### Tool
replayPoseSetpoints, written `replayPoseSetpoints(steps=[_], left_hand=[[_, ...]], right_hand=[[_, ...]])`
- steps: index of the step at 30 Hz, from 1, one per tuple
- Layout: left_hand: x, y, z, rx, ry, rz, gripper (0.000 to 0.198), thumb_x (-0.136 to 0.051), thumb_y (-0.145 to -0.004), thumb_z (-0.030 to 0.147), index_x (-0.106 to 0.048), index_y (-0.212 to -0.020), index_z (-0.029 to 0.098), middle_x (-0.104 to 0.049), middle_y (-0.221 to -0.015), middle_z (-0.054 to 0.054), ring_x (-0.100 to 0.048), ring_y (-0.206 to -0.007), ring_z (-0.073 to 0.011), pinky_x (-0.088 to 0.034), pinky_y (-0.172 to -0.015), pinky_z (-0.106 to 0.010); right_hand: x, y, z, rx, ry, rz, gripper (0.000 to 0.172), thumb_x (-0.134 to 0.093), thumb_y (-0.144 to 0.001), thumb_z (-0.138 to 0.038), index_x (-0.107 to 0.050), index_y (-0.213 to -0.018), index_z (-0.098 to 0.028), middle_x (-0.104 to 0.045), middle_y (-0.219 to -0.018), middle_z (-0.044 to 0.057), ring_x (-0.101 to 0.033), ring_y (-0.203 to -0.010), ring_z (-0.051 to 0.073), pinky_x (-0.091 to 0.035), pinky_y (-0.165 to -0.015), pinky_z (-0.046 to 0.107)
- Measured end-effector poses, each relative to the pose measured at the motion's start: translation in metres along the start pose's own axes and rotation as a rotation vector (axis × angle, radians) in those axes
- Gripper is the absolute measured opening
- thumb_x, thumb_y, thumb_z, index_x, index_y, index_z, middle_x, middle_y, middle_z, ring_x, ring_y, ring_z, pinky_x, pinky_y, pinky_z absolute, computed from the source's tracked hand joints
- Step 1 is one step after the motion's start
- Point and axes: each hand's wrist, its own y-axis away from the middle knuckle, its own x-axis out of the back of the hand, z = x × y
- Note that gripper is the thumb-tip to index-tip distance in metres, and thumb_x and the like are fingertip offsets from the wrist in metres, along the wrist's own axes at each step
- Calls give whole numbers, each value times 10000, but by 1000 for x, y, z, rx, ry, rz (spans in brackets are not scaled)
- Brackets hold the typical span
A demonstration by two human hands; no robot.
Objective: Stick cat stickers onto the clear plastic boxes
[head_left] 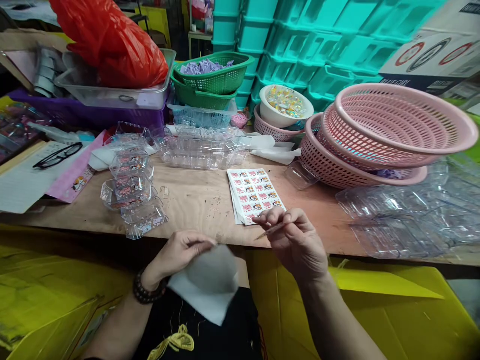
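Observation:
My left hand [183, 257], with a dark bead bracelet at the wrist, pinches the top edge of a white sheet of paper [210, 282]. The sheet hangs bent over my lap, its plain side showing. My right hand [294, 240] is raised near the table's front edge, thumb and fingers closed on a thin flat piece [273, 230]. Seen nearly edge-on, that piece does not show its print. Just behind my right hand lie sticker sheets [257, 192] with rows of cartoon cats and pink lettering, slightly fanned. Several clear plastic boxes with printed bands [135, 182] stand in a row to the left.
Clear plastic boxes [204, 150] lie at the table's back. Pink baskets [401, 120] and clear trays [408, 215] fill the right side. Glasses [58, 156] rest on papers at left. Behind are green baskets [213, 75], a white bowl [287, 117] and a red bag [112, 45].

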Motion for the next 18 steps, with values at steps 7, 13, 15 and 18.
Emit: replayPoseSetpoints(steps=[7,13,15,18], left_hand=[[6,11,36,-114,-222,35,680,-844,-680,464,-649,-1298,258,-708,-1216,-98,-686,-1060,-250,-575,-935,-373],[-31,-21,42,-116,177,323,274,-762,-801,378,-751,-1021,214,-772,-849,-60,-731,-804,-217,-616,-767,-343],[-35,-26,36,-104,255,398,276,-787,-773,374,-743,-993,212,-773,-849,-59,-729,-802,-219,-616,-757,-340],[-34,-26,28,-116,271,470,278,-803,-756,368,-733,-982,221,-776,-883,-57,-722,-838,-210,-607,-790,-331]], right_hand=[[-18,0,-13,173,419,-420,83,-551,-949,-233,-628,-923,-247,-674,-877,42,-635,-842,197,-510,-795,381],[-22,3,-8,267,647,-312,438,-541,-944,-227,-472,-1343,-394,-638,-1092,63,-633,-963,249,-502,-883,468],[-16,-3,-5,214,668,-206,549,-641,-885,-305,-432,-1380,-418,-567,-1239,91,-602,-1082,295,-487,-942,517],[-11,-21,-2,76,599,-301,115,-642,-877,-379,-628,-991,-366,-608,-1115,63,-626,-1043,300,-511,-901,511]])
